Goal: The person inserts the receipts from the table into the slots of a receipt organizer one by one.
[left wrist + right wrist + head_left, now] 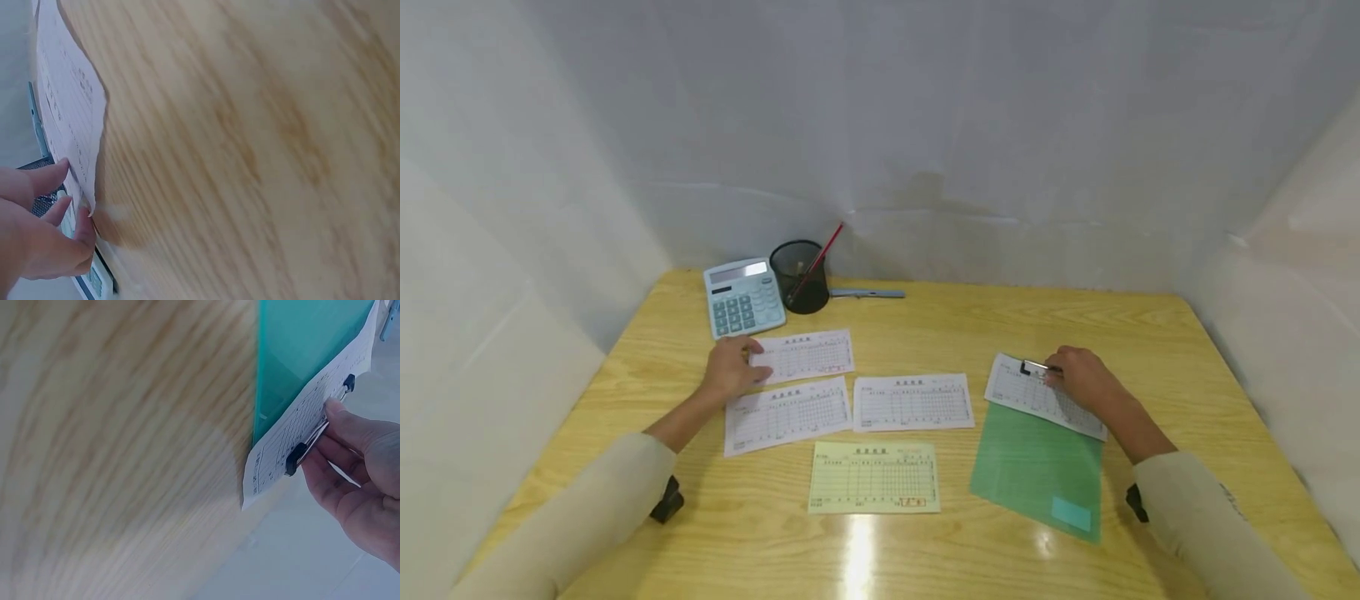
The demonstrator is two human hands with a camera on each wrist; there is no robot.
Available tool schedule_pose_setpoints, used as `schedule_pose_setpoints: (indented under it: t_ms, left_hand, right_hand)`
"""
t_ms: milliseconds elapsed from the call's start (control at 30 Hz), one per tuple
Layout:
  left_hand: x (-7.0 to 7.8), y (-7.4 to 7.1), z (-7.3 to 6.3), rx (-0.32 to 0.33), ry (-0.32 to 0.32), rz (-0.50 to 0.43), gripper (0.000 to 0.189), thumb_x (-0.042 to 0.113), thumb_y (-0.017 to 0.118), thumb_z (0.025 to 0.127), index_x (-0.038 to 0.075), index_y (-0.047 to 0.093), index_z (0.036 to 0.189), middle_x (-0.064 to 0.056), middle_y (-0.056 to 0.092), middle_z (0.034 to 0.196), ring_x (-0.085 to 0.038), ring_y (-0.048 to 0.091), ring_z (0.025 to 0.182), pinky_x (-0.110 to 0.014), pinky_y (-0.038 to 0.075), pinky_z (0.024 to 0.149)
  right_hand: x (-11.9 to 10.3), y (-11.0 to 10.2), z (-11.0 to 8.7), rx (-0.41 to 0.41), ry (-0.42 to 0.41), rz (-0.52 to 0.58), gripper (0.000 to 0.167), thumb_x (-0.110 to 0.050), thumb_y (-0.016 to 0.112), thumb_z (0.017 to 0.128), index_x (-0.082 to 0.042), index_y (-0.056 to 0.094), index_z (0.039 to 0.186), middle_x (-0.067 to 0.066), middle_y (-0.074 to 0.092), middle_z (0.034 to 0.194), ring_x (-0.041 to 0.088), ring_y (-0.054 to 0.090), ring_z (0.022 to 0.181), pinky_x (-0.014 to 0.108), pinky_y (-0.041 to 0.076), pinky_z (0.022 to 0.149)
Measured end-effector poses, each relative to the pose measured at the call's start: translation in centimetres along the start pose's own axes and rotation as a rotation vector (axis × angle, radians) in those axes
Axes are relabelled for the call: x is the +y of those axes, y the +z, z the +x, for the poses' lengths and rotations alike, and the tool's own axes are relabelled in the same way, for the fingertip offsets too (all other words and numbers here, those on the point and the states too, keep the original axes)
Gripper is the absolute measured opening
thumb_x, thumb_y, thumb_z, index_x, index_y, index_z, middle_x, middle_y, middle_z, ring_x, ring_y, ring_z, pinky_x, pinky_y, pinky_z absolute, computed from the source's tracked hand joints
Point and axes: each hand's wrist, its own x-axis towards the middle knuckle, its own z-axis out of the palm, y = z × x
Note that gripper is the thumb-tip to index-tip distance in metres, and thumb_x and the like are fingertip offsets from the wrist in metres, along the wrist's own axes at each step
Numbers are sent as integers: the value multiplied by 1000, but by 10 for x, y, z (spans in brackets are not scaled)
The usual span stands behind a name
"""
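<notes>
While right hand [1081, 377] grips clip [296, 459], left hand [728, 367] pinches paper [805, 352] toward desk [1037, 315] left edge; likely mid-clipping, next calls for lift.

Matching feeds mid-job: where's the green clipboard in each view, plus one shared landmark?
Head: the green clipboard is right of centre, lower half, at the right hand.
Left wrist: not in it.
Right wrist: top edge, right of centre, partly under a white form.
Shared landmark: the wooden table, in all three views.
</notes>
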Motion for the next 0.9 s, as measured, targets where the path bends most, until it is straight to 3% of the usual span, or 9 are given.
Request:
schedule_pose_setpoints:
  t_ms: [167, 333, 600, 700, 900]
  left_hand:
    - [0, -1, 1, -3, -30, -39, 33, 9, 72, 80, -3, 62, 108, -21, 62, 103, -25, 54, 84, -27, 44, 68]
    - [0, -3, 0, -10, -73, -53, 29, 9, 70, 82, 0, 64, 109, -21, 63, 105, -25, 57, 84, -25, 45, 65]
    - [-1, -8, -1, -27, -68, -84, 30, 5, 64, 84, 0, 63, 114, -25, 66, 109, -23, 65, 78, -22, 46, 57]
    - [1, -11, -1, -28, -65, -118, 30, 5, 63, 85, 0, 63, 115, -26, 65, 113, -25, 67, 83, -22, 47, 55]
    - [14, -21, -4, -17, -16, -146, 29, 9, 61, 89, 3, 62, 117, -24, 60, 121, -33, 64, 99, -27, 51, 66]
  right_hand:
    - [0, 0, 0, -8, 2, -2, 22, -6, 66, 86, 6, 67, 104, 12, 61, 85, 24, 59, 76, 40, 50, 68]
    - [0, 0, 0, -21, 17, -8, 23, -7, 66, 87, 7, 66, 105, 13, 61, 87, 24, 59, 78, 41, 50, 70]
    - [-1, 1, 1, -31, 36, -6, 23, -7, 64, 88, 7, 66, 106, 13, 62, 88, 25, 59, 80, 41, 50, 72]
    - [-1, 0, 0, -32, 39, -4, 24, -7, 64, 88, 7, 66, 107, 13, 62, 88, 25, 59, 80, 41, 50, 72]
    - [-1, -1, 0, -24, 30, -8, 24, -7, 65, 87, 7, 66, 106, 12, 62, 87, 24, 59, 79, 40, 50, 71]
